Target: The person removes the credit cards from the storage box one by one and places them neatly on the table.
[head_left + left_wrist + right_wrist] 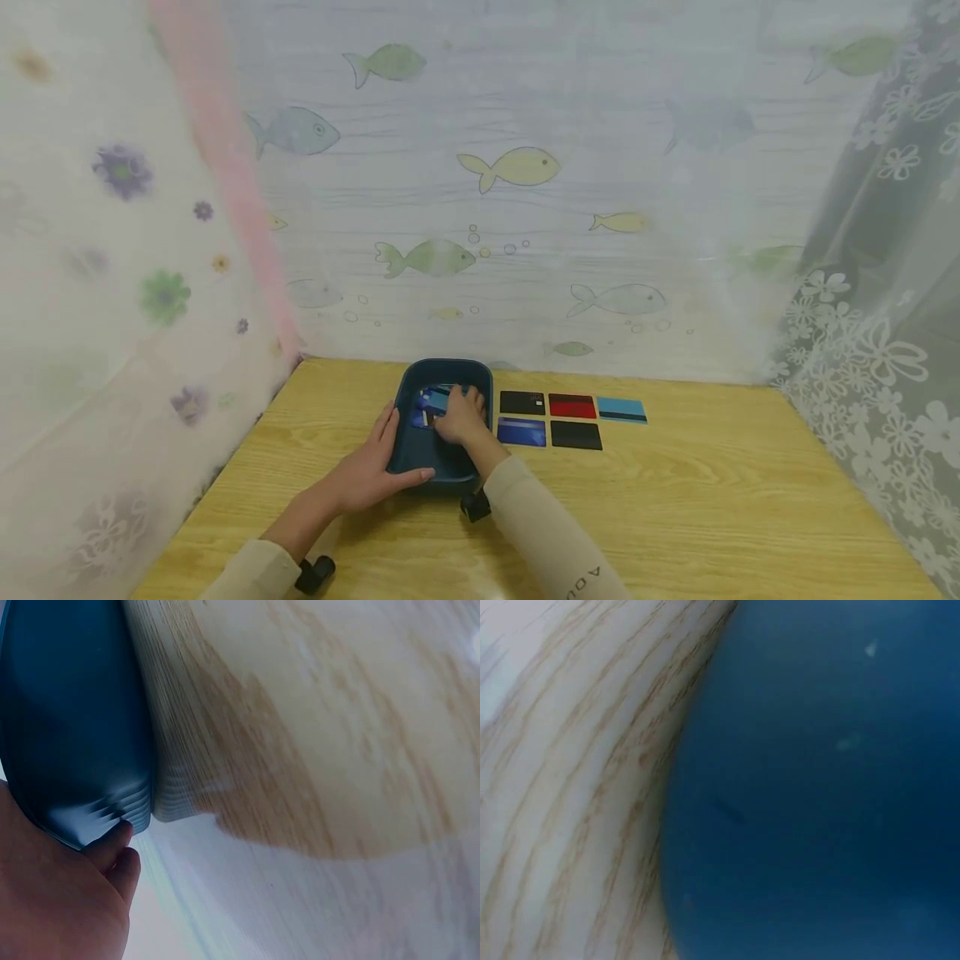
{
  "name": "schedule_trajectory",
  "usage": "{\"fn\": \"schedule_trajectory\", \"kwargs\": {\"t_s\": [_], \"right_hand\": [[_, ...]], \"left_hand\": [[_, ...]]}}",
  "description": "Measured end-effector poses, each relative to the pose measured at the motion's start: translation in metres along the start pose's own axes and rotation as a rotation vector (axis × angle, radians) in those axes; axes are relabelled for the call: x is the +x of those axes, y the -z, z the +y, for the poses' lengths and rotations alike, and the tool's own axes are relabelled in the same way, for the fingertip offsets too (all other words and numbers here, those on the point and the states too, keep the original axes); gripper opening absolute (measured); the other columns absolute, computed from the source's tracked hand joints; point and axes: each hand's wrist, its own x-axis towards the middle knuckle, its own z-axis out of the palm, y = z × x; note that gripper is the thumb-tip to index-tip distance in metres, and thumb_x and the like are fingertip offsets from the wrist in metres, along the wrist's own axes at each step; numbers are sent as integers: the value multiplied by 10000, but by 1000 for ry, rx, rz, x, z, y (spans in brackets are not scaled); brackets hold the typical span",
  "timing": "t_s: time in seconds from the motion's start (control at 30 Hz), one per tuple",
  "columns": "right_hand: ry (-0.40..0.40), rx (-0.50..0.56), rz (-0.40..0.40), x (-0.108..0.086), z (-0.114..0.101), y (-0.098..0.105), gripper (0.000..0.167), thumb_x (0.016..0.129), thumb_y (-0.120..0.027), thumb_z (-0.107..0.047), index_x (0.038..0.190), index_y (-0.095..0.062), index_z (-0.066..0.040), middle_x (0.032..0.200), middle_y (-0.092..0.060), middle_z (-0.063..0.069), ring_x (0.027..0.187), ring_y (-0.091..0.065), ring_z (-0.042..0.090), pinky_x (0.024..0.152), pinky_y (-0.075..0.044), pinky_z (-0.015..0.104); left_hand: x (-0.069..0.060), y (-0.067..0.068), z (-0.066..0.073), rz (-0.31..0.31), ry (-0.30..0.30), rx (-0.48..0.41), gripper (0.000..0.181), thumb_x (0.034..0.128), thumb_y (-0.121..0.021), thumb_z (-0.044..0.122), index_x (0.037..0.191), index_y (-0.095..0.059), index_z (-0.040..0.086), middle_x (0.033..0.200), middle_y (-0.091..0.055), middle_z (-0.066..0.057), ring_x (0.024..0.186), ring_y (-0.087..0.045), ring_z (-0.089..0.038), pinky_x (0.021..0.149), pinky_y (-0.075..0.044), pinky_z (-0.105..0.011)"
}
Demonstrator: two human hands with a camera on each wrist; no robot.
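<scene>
A dark blue container [431,454] stands on the table, with several cards in its far half. My left hand [360,479] holds its left side and near corner, fingers along the outer wall and thumb over the near rim. In the left wrist view, fingertips of that hand [67,892] lie against the container [75,712]. Inside the container, my right hand [461,417] has thumb and fingers around a blue card [435,402]; the fingertips are partly hidden. The container's blue wall [817,787] fills most of the right wrist view, where no hand shows.
Right of the container, cards lie in two rows on the wooden table [675,500]: black [522,403], red [572,406] and light blue [622,410] behind, dark blue [522,432] and black [576,435] in front. Patterned curtains [525,250] hang behind and at both sides.
</scene>
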Motion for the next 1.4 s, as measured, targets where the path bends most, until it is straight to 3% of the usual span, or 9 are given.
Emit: {"fn": "schedule_trajectory", "kwargs": {"t_s": [0.33, 0.5, 0.73, 0.97, 1.17, 1.27, 1.4], "right_hand": [[-2, -1, 38, 4, 3, 1, 457, 888, -766, -142, 1268, -623, 67, 1456, -385, 254, 1327, -394, 416, 1073, -422, 531], [9, -4, 39, 5, 3, 2, 394, 898, -760, -142, 1211, -648, 70, 1433, -401, 261, 1307, -408, 423, 1069, -425, 528], [22, -5, 29, 3, 4, 3, 256, 887, -759, -136, 1057, -674, 35, 1329, -451, 256, 1160, -447, 392, 979, -452, 510], [10, 14, 35, 1, 4, 4, 347, 890, -764, -138, 1154, -639, 50, 1312, -445, 257, 1165, -437, 399, 978, -446, 520], [12, 28, 55, 0, 1, 5, 628, 893, -769, -133, 1385, -474, 124, 1386, -428, 302, 1291, -414, 456, 1054, -420, 538], [31, 48, 69, -2, 1, 4, 573, 901, -744, -94, 1379, -479, 79, 1332, -516, 281, 1243, -477, 438, 1010, -454, 519], [68, 109, 80, -4, 2, 3, 388, 926, -660, -23, 1293, -532, -11, 1166, -617, 230, 1021, -593, 356, 846, -515, 466]], "left_hand": [[0, 1, 2, -1, 3, -19, 1204, 880, -654, 707, 1650, 18, 73, 1718, 99, -111, 1474, -333, -447, 1110, -365, -615], [-1, 1, 1, -1, 5, -14, 1211, 874, -650, 720, 1651, 21, 78, 1719, 102, -104, 1488, -310, -440, 1118, -355, -619], [-1, 0, 0, 6, 7, -6, 1205, 877, -657, 708, 1652, 17, 76, 1720, 93, -109, 1487, -312, -440, 1113, -363, -619], [0, -2, 0, 8, 8, -12, 1193, 883, -662, 693, 1654, 18, 88, 1720, 95, -102, 1492, -302, -438, 1112, -359, -624], [-3, -1, 2, 7, 8, -20, 1211, 872, -648, 725, 1653, 28, 92, 1719, 101, -101, 1481, -322, -442, 1105, -372, -619], [-5, 0, 4, 8, 9, -22, 1211, 873, -652, 718, 1651, 23, 81, 1718, 103, -105, 1488, -307, -444, 1113, -362, -619], [-7, 1, 6, 7, 6, -30, 1210, 875, -657, 710, 1650, 18, 72, 1718, 100, -114, 1486, -307, -450, 1111, -366, -618]]}}
